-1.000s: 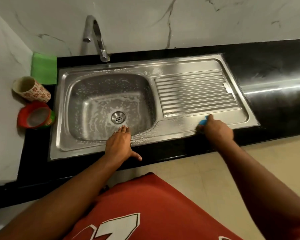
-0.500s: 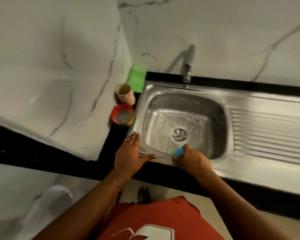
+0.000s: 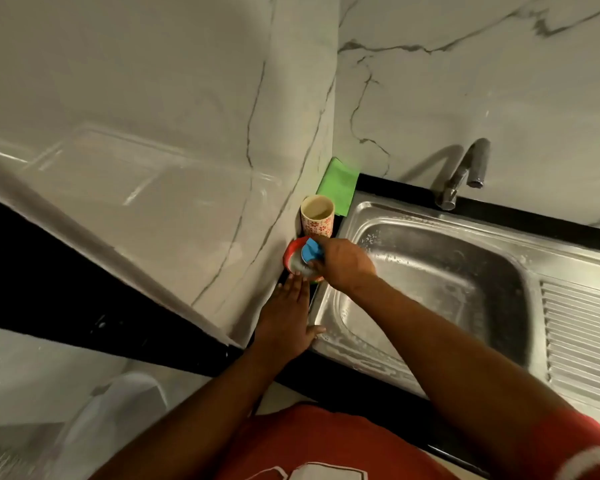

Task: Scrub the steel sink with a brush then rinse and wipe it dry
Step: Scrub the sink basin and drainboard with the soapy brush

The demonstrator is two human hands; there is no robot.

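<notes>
The steel sink [image 3: 430,379] fills the right of the view, its basin streaked with soapy foam. My right hand [image 3: 343,263] grips a blue brush [image 3: 310,251] and holds it over a red tub [image 3: 289,255] of whitish cleaner just left of the sink. My left hand [image 3: 288,320] lies flat, fingers spread, on the black counter at the sink's front left corner, its fingertips close to the tub. The ribbed drainboard [image 3: 582,337] runs off the right edge.
A patterned cup [image 3: 317,216] stands behind the tub, and a green cloth [image 3: 338,183] lies in the corner behind it. The steel tap [image 3: 463,174] rises from the back wall. Marble walls close in at left and behind.
My right hand has carried the brush from the sink's front rim left to the red tub. My left hand has slid left onto the counter. The view has swung left.
</notes>
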